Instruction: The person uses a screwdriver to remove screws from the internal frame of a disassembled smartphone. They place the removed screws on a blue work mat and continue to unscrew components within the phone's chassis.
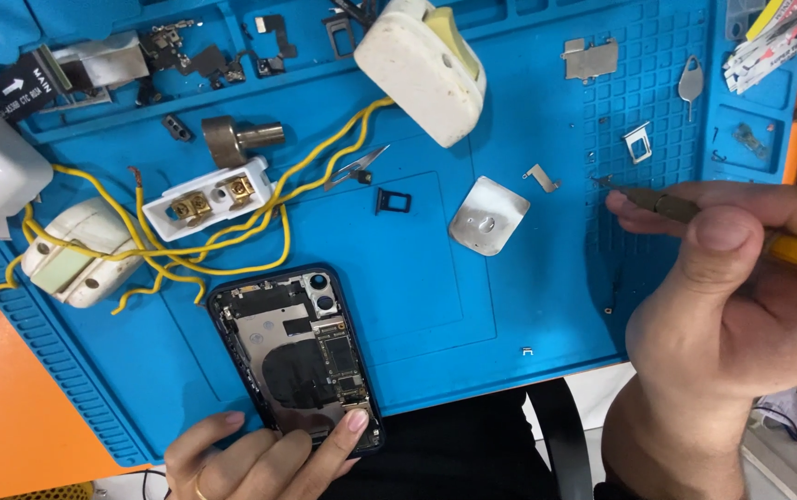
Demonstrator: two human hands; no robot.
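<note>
Down at the lower centre of the frame, an opened phone (298, 359) lies on a blue mat (435, 306), its back off and the boards and camera modules showing. The left hand (260, 454) rests at the phone's bottom end; one fingertip (356, 420) presses on the lower right corner of the phone, the other fingers curled loosely beside it, gripping nothing. The right hand (732, 306) fills the right side of the frame, thumb and fingers pinched shut on a screwdriver (685, 206) with a yellow handle, whose tip points left toward the gridded part of the mat at the upper right. Near that tip lie a small metal bracket (541, 178) and a rounded metal plate (488, 215). A dark SIM tray (393, 200) sits just left of the plate, with tweezers (356, 168) above it. Yellow wires (232, 250) loop across the left half of the mat, joining white plugs (74, 252) and a terminal block (216, 197). Another white plug (422, 65) lies at the top centre.
</note>
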